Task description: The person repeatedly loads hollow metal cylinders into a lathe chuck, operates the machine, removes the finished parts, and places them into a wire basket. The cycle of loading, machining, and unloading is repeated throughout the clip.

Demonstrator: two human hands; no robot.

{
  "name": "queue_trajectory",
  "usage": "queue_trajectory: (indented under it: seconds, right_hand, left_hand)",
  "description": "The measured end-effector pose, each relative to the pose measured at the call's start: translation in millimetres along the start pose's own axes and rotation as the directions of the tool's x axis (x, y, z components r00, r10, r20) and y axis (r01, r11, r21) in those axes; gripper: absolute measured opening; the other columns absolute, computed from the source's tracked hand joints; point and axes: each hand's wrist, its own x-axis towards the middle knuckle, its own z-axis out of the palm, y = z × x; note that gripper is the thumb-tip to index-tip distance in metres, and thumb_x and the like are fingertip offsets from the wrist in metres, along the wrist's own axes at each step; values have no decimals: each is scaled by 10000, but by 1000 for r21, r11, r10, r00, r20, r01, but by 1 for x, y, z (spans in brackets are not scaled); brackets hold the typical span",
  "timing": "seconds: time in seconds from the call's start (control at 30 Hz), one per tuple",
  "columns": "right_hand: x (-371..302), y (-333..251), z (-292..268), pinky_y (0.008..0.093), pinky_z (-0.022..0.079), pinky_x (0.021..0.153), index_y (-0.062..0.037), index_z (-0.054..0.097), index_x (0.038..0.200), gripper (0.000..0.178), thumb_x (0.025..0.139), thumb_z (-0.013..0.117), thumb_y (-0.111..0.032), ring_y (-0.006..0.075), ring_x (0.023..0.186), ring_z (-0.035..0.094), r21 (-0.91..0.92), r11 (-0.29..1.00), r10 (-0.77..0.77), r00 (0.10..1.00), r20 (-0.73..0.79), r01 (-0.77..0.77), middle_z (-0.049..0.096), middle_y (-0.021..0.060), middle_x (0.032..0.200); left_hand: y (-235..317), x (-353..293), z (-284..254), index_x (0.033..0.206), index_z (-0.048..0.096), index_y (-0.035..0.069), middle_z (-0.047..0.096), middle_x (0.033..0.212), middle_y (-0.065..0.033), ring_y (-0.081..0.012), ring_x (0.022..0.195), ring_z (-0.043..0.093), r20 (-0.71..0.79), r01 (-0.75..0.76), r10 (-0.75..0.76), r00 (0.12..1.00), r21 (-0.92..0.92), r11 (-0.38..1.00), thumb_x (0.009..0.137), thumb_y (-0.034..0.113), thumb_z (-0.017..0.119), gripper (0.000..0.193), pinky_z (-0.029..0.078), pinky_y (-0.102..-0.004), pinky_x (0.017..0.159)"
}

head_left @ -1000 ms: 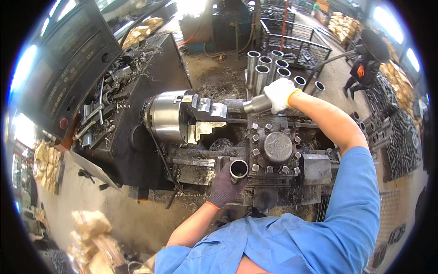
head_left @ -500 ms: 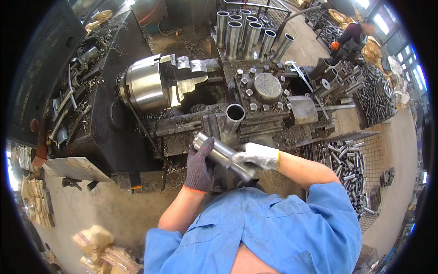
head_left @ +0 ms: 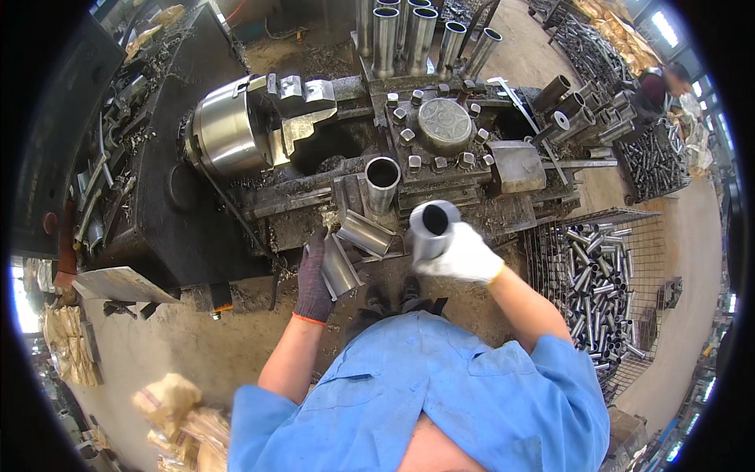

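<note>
In a dark knitted glove, my left hand (head_left: pixel 314 282) is closed on a curved metal half-shell (head_left: pixel 340 270). A second half-shell (head_left: pixel 366 234) lies just beyond it, against the lathe's front edge; whether my fingers also touch it I cannot tell. My right hand (head_left: pixel 467 256), gloved in white, grips a metal tube (head_left: pixel 425 244) by its side, with the open end tilted up. Another tube (head_left: pixel 381 197) stands upright on the lathe carriage, between and beyond my hands.
A large lathe chuck (head_left: pixel 228 130) is at the left, near a round-topped tool post (head_left: pixel 445 124) ringed with bolts. Several tubes (head_left: pixel 421 39) stand behind it, with a caliper (head_left: pixel 513 101) to their right. A wire basket (head_left: pixel 649 291) holds many tubes. A person (head_left: pixel 653 90) is at far right.
The tube that both hands held has come apart from the half-shells. My right hand has carried it right and turned it upright; my left keeps a half-shell. The person farther off moved right.
</note>
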Motion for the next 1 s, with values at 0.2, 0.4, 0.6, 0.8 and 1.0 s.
queue_trajectory:
  seconds: [0.2, 0.4, 0.6, 0.8, 1.0]
  right_hand:
    - [-12, 16, -27, 412, 619, 833, -111, 737, 1105, 341, 827, 862, -264, 287, 916, 767, -211, 971, 46, 951, -307, -115, 778, 133, 1007]
    - [-30, -2, 14, 458, 614, 870, -100, 729, 1217, 416, 876, 750, -337, 348, 1030, 757, -667, 709, 329, 944, 27, -228, 751, 188, 1176]
    - [61, 13, 106, 494, 604, 787, -67, 655, 1106, 326, 867, 762, -260, 374, 939, 723, -749, 658, -179, 982, -53, 80, 695, 170, 1028]
    - [68, -6, 63, 418, 581, 854, 59, 727, 1243, 602, 867, 812, -403, 277, 971, 745, 173, 985, 17, 1000, 10, -18, 786, 180, 1097]
    - [77, -73, 66, 421, 604, 796, 77, 594, 1227, 821, 759, 867, -541, 304, 828, 767, -87, 961, 275, 936, 221, -262, 761, 207, 965]
  left_hand:
    - [3, 57, 78, 1482, 545, 113, 706, 1312, -126, -265, 1133, 727, 486, -601, 571, 662, 799, 16, 833, 301, 947, 786, 584, -410, 1015]
    - [25, 80, 68, 1443, 563, 71, 693, 1268, -78, -177, 1143, 672, 301, -547, 487, 820, 660, 515, 842, 198, 943, 723, 576, -362, 1017]
    - [54, 42, -8, 1434, 579, 75, 710, 1289, -143, -303, 1095, 726, 132, -290, 313, 941, -171, 942, 1066, 548, 608, 600, 595, -517, 1015]
    - [47, 17, -33, 1293, 647, 40, 739, 1106, -247, -403, 1002, 743, -25, -142, 140, 990, -188, 972, 994, 814, 466, 850, 638, -554, 876]
    - [18, 16, 20, 1528, 513, 96, 606, 1471, -144, -331, 1371, 565, 75, -210, 229, 970, -207, 956, 992, 759, 559, 854, 457, -509, 1169]
